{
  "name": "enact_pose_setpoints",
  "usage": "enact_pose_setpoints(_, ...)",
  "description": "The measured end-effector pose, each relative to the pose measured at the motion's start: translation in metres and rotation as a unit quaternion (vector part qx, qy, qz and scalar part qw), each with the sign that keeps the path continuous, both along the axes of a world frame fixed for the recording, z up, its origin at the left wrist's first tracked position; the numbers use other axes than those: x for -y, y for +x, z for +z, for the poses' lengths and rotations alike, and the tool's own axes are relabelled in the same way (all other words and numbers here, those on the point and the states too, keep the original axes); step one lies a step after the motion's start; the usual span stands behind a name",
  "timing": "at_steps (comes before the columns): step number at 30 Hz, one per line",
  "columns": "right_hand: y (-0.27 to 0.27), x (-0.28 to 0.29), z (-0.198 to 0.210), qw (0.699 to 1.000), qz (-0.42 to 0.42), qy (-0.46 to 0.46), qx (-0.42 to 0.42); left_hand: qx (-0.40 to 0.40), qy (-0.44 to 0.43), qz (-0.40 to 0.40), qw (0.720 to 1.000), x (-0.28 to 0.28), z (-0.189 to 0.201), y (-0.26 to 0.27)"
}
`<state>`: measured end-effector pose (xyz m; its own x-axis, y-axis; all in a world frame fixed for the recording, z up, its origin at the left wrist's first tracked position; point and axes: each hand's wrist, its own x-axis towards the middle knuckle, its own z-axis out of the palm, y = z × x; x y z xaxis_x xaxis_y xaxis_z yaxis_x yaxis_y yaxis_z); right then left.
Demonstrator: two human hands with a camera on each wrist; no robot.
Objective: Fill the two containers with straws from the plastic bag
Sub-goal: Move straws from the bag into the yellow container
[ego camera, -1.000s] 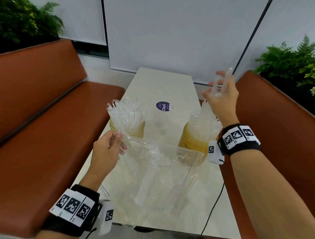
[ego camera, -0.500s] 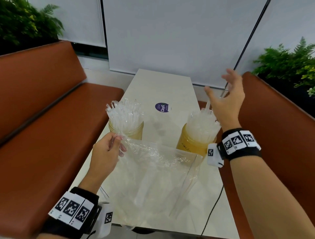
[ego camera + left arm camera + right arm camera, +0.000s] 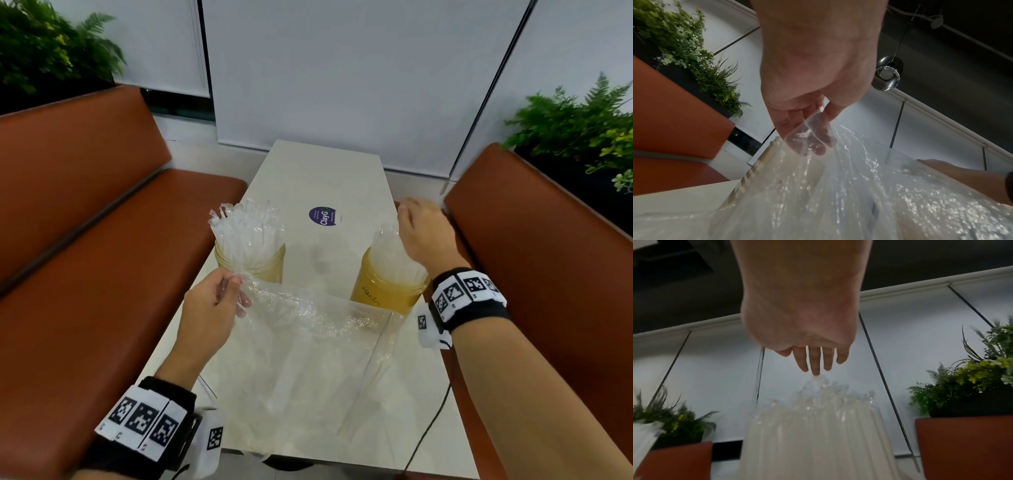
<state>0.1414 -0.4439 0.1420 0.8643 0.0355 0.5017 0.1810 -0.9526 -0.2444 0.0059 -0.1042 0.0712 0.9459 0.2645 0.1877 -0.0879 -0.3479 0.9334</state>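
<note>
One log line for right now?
left hand: pinches bag | right hand: open over right jar straws | both jars stocked

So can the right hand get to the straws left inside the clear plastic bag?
Probably yes. The right hand is open and holds nothing, while the left hand pinches the clear plastic bag at its mouth, holding it open.

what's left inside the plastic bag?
Through the clear plastic bag, a few straws lie lengthwise. The left hand pinches its corner. Crinkled glare hides the exact count.
</note>
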Motion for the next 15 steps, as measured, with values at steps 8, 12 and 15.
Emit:
enact_pose_setpoints(8,-0.001,0.006,-0.021,0.982,-0.043,-0.022,-0.184,-0.011,0.012,0.001,1.0,0.0,0.001,-0.001)
enact_pose_setpoints(12,0.009,-0.012,-0.006,0.992,-0.007,-0.048,-0.118,-0.018,0.004,-0.004,1.0,0.004,0.007,-0.003)
enact_pose_setpoints(15,0.003,-0.027,-0.02,0.981,0.013,-0.116,-0.157,-0.025,0.004,-0.005,1.0,0.005,0.01,-0.002)
